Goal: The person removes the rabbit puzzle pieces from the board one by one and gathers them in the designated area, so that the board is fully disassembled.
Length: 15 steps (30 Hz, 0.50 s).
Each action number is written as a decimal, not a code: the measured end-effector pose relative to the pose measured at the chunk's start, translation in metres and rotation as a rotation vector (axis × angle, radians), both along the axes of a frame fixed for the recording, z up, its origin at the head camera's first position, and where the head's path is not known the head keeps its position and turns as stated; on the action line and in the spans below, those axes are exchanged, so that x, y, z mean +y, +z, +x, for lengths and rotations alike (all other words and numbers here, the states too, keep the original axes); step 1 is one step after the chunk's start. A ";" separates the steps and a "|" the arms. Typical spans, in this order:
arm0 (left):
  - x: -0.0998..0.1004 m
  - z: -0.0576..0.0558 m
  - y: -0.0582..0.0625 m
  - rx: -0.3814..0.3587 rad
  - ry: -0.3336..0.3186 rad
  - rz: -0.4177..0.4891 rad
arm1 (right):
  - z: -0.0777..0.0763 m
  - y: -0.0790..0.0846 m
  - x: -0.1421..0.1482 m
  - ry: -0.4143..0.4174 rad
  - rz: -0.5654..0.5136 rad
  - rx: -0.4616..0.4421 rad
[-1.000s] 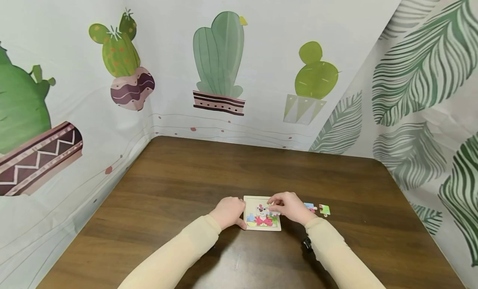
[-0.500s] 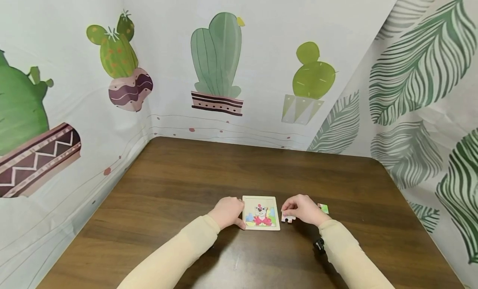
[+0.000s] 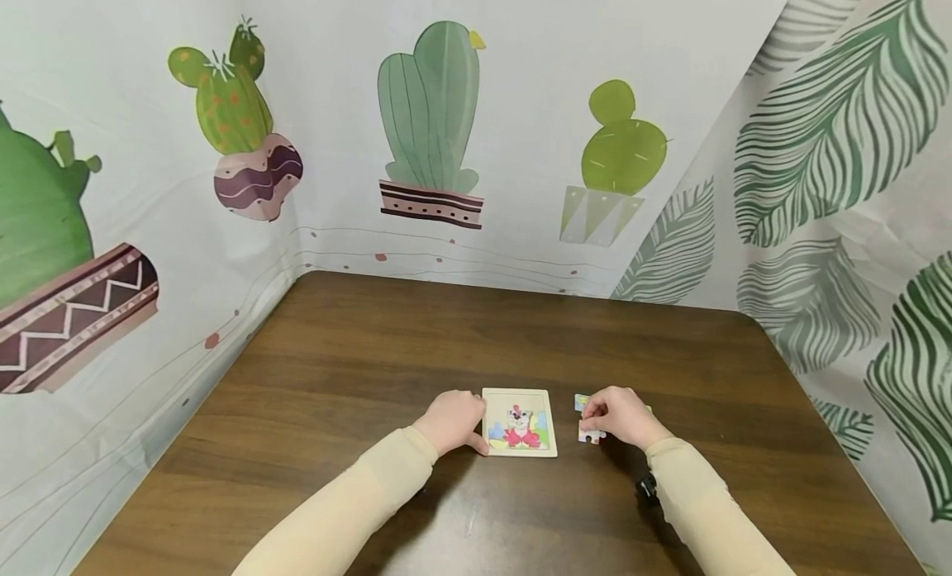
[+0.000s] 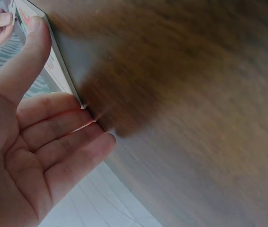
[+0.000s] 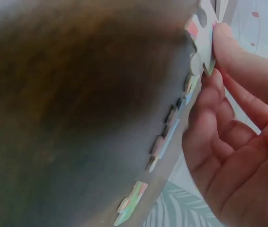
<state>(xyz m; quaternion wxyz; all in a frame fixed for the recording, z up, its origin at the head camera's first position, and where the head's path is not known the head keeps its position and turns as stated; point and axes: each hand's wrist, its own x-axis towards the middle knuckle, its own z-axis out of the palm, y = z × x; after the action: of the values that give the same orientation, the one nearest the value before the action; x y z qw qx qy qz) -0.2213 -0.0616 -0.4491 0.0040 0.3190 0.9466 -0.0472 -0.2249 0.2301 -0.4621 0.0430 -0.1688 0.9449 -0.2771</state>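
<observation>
A pale wooden puzzle board (image 3: 515, 392) lies on the table with a partly filled picture of a white animal in red. My left hand (image 3: 449, 421) touches the board's left edge with its thumb and fairly straight fingertips; in the left wrist view the thumb (image 4: 38, 42) is at one corner. Right of the board, my right hand (image 3: 623, 416) pinches a white jigsaw piece (image 3: 590, 433) between thumb and fingers. That piece (image 5: 204, 42) stands tilted in the right wrist view. A blue jigsaw piece (image 3: 581, 402) lies just behind it, partly covered by my hand.
In the right wrist view several loose jigsaw pieces (image 5: 165, 139) lie in a row on the table, a green one (image 5: 131, 204) apart from the others. The brown wooden table (image 3: 416, 336) meets a cloth wall printed with cacti (image 3: 439, 105) at the back.
My right hand has moved from over the board to the right with the white jigsaw piece, now among the loose pieces. My left hand stays at the board's edge.
</observation>
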 end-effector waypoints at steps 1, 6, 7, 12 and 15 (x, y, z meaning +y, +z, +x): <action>0.000 0.000 0.000 -0.001 0.000 0.001 | 0.000 -0.001 0.000 -0.003 0.000 0.007; 0.000 0.000 0.000 0.001 0.004 -0.005 | -0.001 -0.006 0.000 -0.011 -0.009 -0.008; 0.000 0.000 0.000 0.002 0.005 -0.006 | -0.001 -0.007 0.000 -0.010 -0.012 -0.014; -0.001 0.000 0.000 0.002 0.009 -0.007 | 0.001 -0.006 -0.002 -0.008 -0.021 -0.027; -0.001 0.000 0.000 -0.004 0.012 -0.002 | 0.002 -0.005 -0.004 -0.004 -0.026 -0.029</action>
<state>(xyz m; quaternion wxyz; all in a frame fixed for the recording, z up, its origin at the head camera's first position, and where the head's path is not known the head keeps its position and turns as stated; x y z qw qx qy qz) -0.2209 -0.0630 -0.4487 0.0066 0.3133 0.9484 -0.0476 -0.2229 0.2260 -0.4673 0.0537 -0.1632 0.9408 -0.2921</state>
